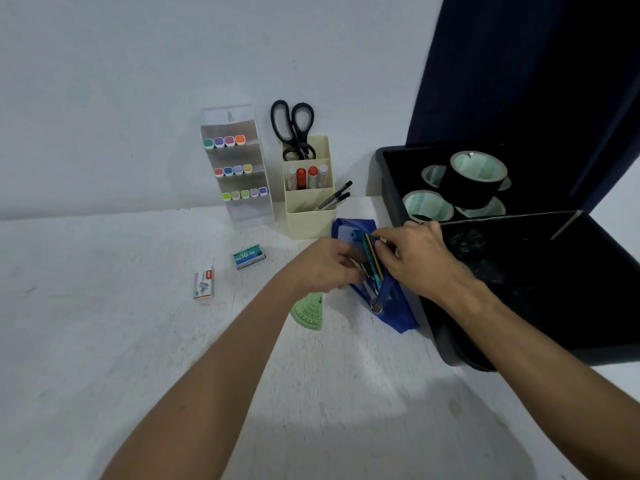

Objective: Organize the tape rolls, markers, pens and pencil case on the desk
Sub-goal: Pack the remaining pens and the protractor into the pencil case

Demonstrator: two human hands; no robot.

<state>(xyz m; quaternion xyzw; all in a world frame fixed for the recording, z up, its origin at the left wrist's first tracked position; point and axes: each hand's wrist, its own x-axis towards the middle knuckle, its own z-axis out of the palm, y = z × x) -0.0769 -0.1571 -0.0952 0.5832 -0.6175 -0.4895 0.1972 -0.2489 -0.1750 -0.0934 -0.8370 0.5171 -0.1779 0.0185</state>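
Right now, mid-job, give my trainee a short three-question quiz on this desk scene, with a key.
1. True or false: the scissors stand in the back compartment of the cream organizer.
2. Where are the tape rolls? A) loose on the desk B) in the black bin C) in the clear marker rack
3. Fill in: both hands, left and right, are at the open blue ____.

Key
1. True: handles up, behind the glue sticks.
2. B: several rolls, one stacked on the others.
3. Pencil case: pens show in its opening; the green protractor lies on the desk beside it.
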